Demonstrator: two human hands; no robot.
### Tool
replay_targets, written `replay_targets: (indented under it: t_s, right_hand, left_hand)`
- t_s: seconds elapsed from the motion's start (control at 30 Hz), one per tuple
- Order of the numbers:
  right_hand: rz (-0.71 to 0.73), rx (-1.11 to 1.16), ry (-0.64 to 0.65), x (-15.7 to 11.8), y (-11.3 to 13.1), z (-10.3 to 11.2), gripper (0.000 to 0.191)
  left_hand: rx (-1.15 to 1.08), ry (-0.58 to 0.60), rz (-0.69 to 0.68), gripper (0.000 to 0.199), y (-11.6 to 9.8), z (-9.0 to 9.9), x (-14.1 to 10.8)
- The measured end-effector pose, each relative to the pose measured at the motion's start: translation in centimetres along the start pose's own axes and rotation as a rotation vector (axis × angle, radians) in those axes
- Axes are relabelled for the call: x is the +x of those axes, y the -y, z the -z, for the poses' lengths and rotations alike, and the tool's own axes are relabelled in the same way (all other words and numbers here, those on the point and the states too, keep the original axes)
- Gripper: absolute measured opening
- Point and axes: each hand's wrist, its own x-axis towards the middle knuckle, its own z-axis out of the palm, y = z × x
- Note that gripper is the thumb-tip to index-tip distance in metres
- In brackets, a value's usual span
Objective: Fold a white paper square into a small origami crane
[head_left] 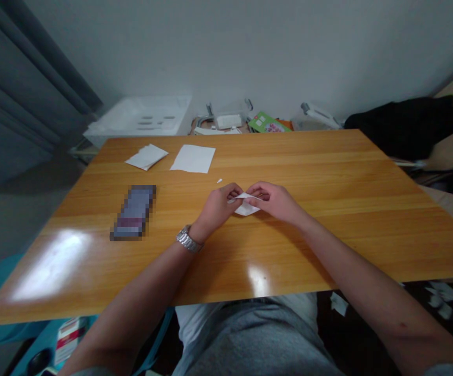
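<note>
At the middle of the glossy wooden table [273,245], your left hand [220,206] and right hand [275,201] face each other. Left: thumb and fingers pinching the near side of a small folded white paper piece [246,209]. Right: thumb and curled fingers pinching the opposite side. The held piece sits between both hands, just above or on the tabletop; contact unclear. Your left wrist carries a silver metal-link watch [189,239].

Beyond your left hand: one tiny white scrap [220,180]. Farther back, a flat, roughly square white sheet [193,159]; to its left, a small stack of white paper sheets [147,156], edges misaligned. Nearer you, on the table's left part: a dark rectangular object, pixelated [134,212], well apart from both hands.
</note>
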Motion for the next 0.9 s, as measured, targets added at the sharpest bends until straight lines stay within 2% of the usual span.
replay_targets:
  t_s: [0.27, 0.5, 0.9]
  right_hand:
    - [0.085, -0.217, -0.002, -0.6, 1.2, 0.1, 0.020]
    - [0.068, -0.348, -0.041, -0.8, 1.6, -0.4, 0.021]
    - [0.150, -0.270, -0.109, -0.8, 0.2, -0.5, 0.020]
  left_hand:
    - [0.056, -0.042, -0.020, 0.010, -0.1, -0.1, -0.1]
    - [0.030, -0.024, -0.001, 0.009, 0.1, -0.3, -0.1]
    - [-0.112, -0.008, -0.033, 0.013, 1.0, -0.2, 0.4]
